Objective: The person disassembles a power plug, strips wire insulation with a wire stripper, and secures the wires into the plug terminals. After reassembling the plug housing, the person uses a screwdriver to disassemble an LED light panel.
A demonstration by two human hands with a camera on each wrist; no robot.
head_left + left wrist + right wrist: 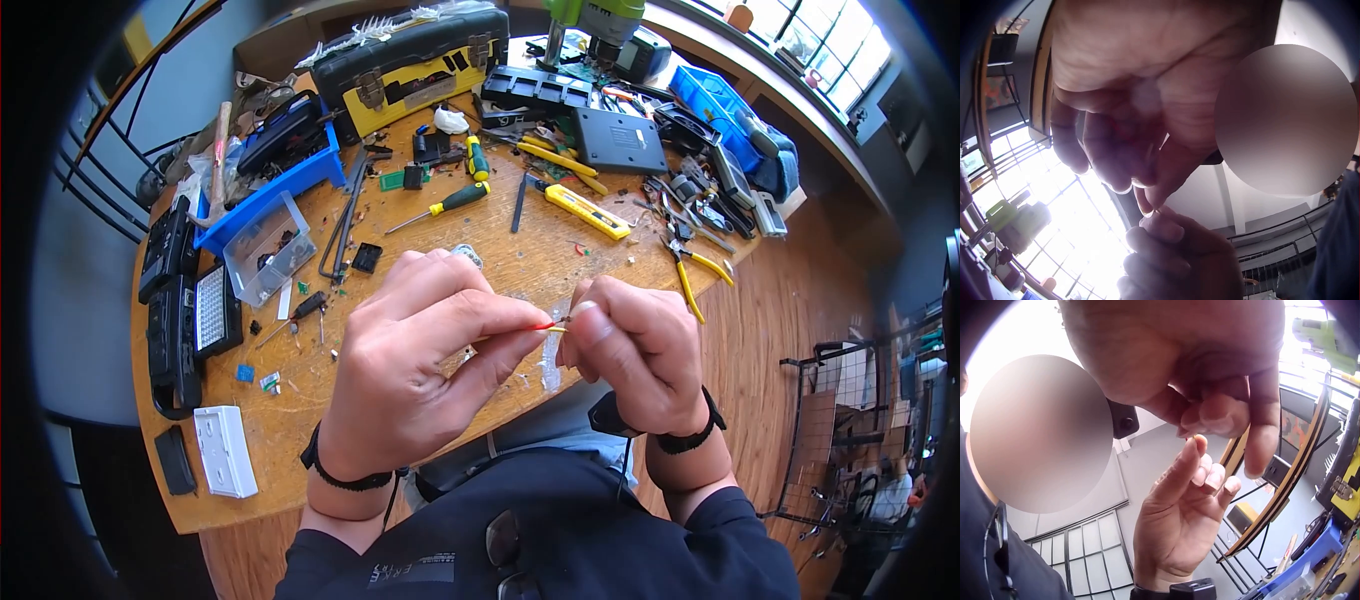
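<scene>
Thin red and yellow wires (554,329) run between the two hands over the table's front part. My left hand (420,355) pinches them between thumb and index finger, the colored insulation showing at its fingertips. On the other side, my right hand (642,350) pinches their dark, thin ends with thumb and curled index finger. The fingertips of both hands almost meet. In the left wrist view the left hand (1141,106) hangs over the right hand (1179,256). From the right wrist, the left hand (1179,506) shows upright, its other fingers loosely bent. Most of the wires is hidden inside the hands.
On the wooden table (330,400) lie a green-handled screwdriver (445,205), a yellow utility knife (585,210) and yellow-handled pliers (690,275). A toolbox (415,75) stands behind, blue bins at both sides. A clear box (270,250) and white case (225,450) sit left.
</scene>
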